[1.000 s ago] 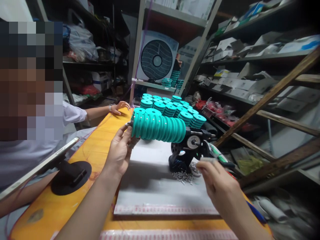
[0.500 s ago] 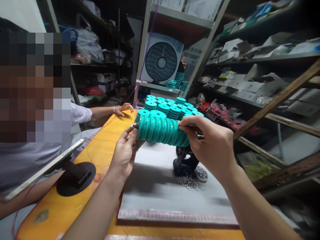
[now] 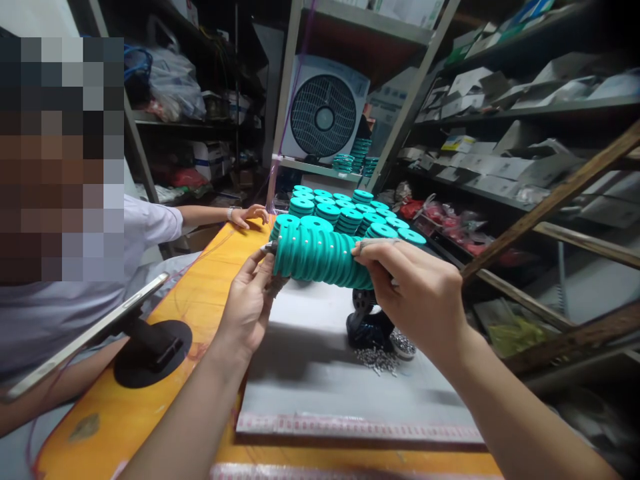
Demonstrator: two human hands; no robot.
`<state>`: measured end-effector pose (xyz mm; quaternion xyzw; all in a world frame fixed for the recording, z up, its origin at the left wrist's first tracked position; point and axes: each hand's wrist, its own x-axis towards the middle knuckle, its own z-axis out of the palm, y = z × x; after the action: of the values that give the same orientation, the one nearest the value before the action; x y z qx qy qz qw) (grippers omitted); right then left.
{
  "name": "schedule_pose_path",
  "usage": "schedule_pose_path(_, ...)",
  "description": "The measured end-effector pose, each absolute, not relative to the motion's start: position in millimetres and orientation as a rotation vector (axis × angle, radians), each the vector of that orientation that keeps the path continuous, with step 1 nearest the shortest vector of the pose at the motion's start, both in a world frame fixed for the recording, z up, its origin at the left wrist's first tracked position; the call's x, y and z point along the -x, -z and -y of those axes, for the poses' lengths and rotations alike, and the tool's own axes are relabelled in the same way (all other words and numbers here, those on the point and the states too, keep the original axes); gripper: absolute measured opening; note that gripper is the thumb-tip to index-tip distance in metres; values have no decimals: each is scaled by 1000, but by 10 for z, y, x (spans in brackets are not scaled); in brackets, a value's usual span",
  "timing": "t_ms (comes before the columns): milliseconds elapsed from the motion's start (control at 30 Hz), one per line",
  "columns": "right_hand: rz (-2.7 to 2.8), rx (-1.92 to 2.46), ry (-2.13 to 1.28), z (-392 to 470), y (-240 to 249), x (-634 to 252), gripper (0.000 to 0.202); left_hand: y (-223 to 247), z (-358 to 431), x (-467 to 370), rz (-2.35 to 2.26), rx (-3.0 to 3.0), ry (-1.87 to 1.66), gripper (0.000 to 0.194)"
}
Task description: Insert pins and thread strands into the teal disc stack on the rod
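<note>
A row of teal ring-shaped spools [image 3: 315, 257] lies sideways above the grey board, side by side like a roll. Small pale dots line the spools' upper rims. My left hand [image 3: 250, 297] is closed around the row's left end, where a short dark metal tip [image 3: 271, 247] sticks out by the thumb. At the right part of the row, my right hand [image 3: 420, 277] is closed in a pinch against a spool's rim; what its fingertips hold is hidden. Behind the row stand several stacks of teal spools [image 3: 327, 210].
A black stand [image 3: 367, 327] rises from the grey board [image 3: 300, 393], by loose small metal parts [image 3: 377, 361] and a filled dish [image 3: 403, 344]. A phone or tablet on a stand [image 3: 153, 353] sits left. A co-worker's hand [image 3: 249, 217] rests on the yellow table [image 3: 200, 293].
My right hand has shifted slightly left along the row, with its fingertips still at a spool's rim. My left hand keeps its hold. The view has tilted a little.
</note>
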<state>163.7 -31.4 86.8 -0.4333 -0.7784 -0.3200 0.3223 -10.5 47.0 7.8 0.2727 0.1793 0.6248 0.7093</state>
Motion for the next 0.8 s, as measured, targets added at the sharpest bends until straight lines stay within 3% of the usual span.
schedule_pose_path(200, 1981, 1230, 616, 690, -650, -1767, 24, -59, -484, 101, -402, -588, -1399, 18)
schedule_pose_path(333, 2039, 1669, 391, 1122, -115, -2067, 4, -53, -489, 96, -407, -590, -1392, 17)
schedule_pose_path(533, 1801, 2067, 358, 1392, 544, -2394, 14, -65, -479, 97, -433, -603, -1390, 14)
schedule_pose_path(800, 1764, 1960, 508, 1340, 686, -2332, 17, -67, -473, 98, -446, -594, -1393, 17)
